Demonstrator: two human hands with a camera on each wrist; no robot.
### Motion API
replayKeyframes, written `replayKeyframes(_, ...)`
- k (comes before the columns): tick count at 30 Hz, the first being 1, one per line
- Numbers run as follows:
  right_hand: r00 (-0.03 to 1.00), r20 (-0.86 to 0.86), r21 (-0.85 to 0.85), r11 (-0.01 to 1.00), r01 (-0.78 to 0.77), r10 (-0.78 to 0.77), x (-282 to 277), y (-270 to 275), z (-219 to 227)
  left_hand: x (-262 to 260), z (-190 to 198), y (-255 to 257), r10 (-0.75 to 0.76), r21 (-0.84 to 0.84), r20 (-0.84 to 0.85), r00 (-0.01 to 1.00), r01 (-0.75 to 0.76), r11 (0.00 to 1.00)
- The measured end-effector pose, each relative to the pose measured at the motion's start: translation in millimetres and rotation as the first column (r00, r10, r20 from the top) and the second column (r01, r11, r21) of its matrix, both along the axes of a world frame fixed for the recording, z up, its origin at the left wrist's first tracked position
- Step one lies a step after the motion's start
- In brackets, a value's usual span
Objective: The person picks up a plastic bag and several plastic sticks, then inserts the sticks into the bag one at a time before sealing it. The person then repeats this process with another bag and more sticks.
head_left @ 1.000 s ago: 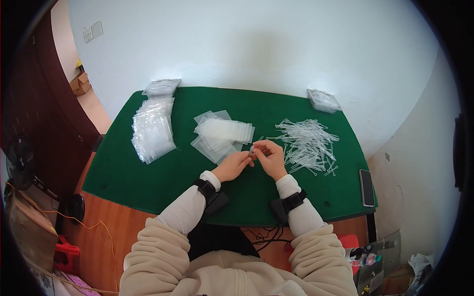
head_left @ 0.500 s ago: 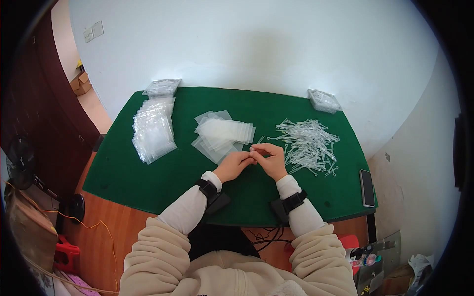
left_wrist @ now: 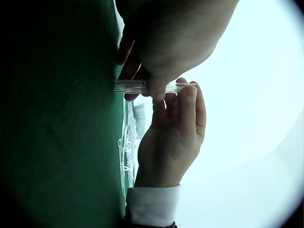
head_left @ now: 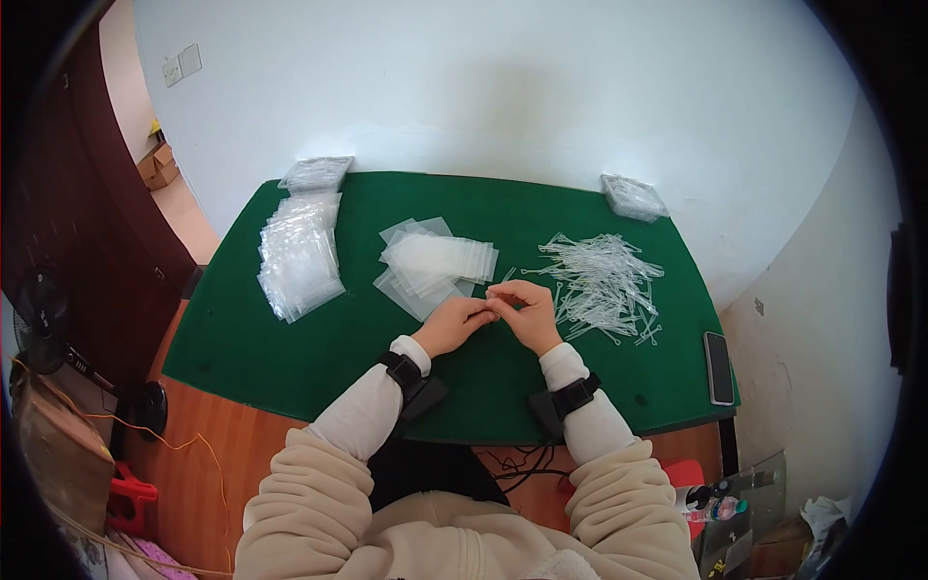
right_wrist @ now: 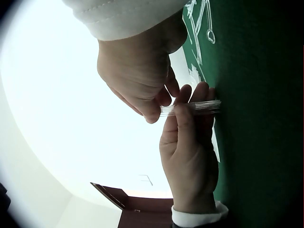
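Above the green table, my left hand (head_left: 451,326) pinches a bundle of thin clear plastic sticks (left_wrist: 129,87) between its thumb and fingers. From the other side, my right hand (head_left: 528,313) pinches the bundle's upper end with curled thumb and fingers. In the right wrist view the bundle (right_wrist: 208,107) stands roughly upright, its lower ends close over the table. The fingers mostly hide it in the head view. Right of my hands lies a loose heap of clear sticks with ring ends (head_left: 604,288). A pile of clear flat bags (head_left: 425,259) lies just beyond my left hand.
A fanned stack of filled clear bags (head_left: 300,259) is on the left of the green table (head_left: 319,362). Packed clear bundles stand at the back left (head_left: 319,173) and back right (head_left: 634,197). A phone (head_left: 718,368) lies at the right edge.
My right fingers have closed in over the end of the bundle, which showed more between the hands a second ago. Both hands stay in nearly the same place.
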State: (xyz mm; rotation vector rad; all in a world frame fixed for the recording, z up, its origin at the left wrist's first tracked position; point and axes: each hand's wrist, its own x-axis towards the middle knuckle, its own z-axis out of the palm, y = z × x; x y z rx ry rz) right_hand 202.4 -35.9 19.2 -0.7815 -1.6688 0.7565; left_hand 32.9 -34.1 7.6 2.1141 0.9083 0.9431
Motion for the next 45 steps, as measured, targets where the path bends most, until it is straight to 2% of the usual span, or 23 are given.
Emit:
replayKeyframes(8,1.0,0.005,-0.058,0.998,0.031,-0.031,0.1,-2.3,3.0,-3.7,-8.0,9.3,-0.073,-0.143,0.107,0.992,0.088,0.986)
replayKeyframes(13,0.998,0.019,-0.058,0.997,0.059,-0.058,0.8,-0.5,0.9,-3.5,-1.3,4.6,-0.027,-0.138,0.101,0.995,0.041,0.99)
replayKeyframes(16,0.998,0.031,-0.043,0.997,0.065,-0.063,0.6,-0.8,0.0,-3.1,3.3,0.1,0.043,-0.042,0.009,0.999,-0.042,0.998)
replayKeyframes(21,0.998,0.04,0.007,0.999,0.047,-0.047,-2.7,-4.0,2.0,-1.5,3.8,-0.3,0.064,0.122,-0.034,0.997,-0.059,0.991)
replayKeyframes(24,0.998,0.04,-0.014,0.999,0.04,-0.039,-3.6,-4.9,4.0,-2.6,7.4,-0.8,0.092,0.267,-0.192,0.977,-0.039,0.963)
replayKeyframes(29,0.992,0.065,0.067,0.992,0.103,-0.107,-3.3,-2.9,2.7,1.2,6.6,-2.5,0.144,0.282,-0.203,0.969,-0.083,0.956)
replayKeyframes(32,0.992,0.044,0.069,0.991,0.114,-0.117,-4.5,-3.3,3.6,0.3,3.9,0.2,0.07,0.292,-0.046,0.996,-0.054,0.955)
replayKeyframes(33,0.992,0.042,0.092,0.989,0.119,-0.123,-4.7,-3.7,4.2,0.2,3.1,0.6,0.071,0.293,-0.046,0.996,-0.054,0.955)
replayKeyframes(36,0.99,0.036,0.137,0.982,0.131,-0.137,-3.7,-3.8,4.2,2.0,11.5,-4.2,0.086,0.262,0.061,0.994,-0.099,0.96)
replayKeyframes(37,0.992,0.038,0.124,0.985,0.119,-0.124,-3.6,-2.8,2.4,2.0,9.9,-3.7,0.086,0.262,0.061,0.994,-0.099,0.96)
replayKeyframes(40,0.995,0.039,0.095,0.991,0.09,-0.094,-5.2,-1.2,-3.0,0.3,2.0,-2.1,0.045,0.024,0.06,0.997,-0.047,0.999)
replayKeyframes(43,0.996,-0.023,-0.01,0.996,0.086,-0.086,-4.6,0.3,-5.6,1.5,-3.3,1.1,0.032,-0.021,0.048,0.998,-0.031,0.999)
replayKeyframes(45,0.995,-0.038,-0.024,0.995,0.095,-0.096,-5.5,-0.1,-5.1,2.5,-3.2,1.0,0.026,-0.044,0.042,0.999,-0.024,0.999)
